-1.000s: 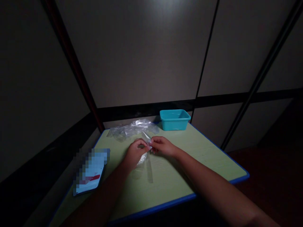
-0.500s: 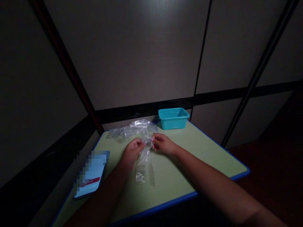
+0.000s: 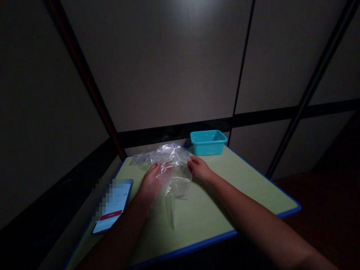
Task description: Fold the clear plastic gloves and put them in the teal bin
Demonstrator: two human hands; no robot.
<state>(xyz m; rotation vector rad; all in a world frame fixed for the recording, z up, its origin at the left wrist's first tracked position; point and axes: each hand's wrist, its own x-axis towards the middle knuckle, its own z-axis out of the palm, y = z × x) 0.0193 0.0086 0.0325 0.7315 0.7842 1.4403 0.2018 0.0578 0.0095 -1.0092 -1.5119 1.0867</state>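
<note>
A clear, crinkled plastic bag [image 3: 180, 180] is spread between my two hands above the table. My right hand [image 3: 198, 168] pinches its right edge between thumb and fingers. At the left side, my left hand [image 3: 152, 182] has its fingers stretched out, and they show through the clear film; whether they are inside the bag or behind it I cannot tell. The bag's lower part hangs down toward the tabletop. Behind the hands, more crumpled clear plastic [image 3: 165, 150] lies along the table's back edge, and I cannot make out whether it is a separate piece.
A turquoise plastic basket [image 3: 208, 148] stands at the back right of the pale green table [image 3: 213, 210] with its blue edge. A tablet or phone [image 3: 112, 208] with a lit screen lies at the left. Panelled doors [image 3: 174, 75] rise behind the table.
The bag was gathered narrow between both pinching hands; now it is spread wider. My hands have moved apart, and the left fingers have straightened against the film.
</note>
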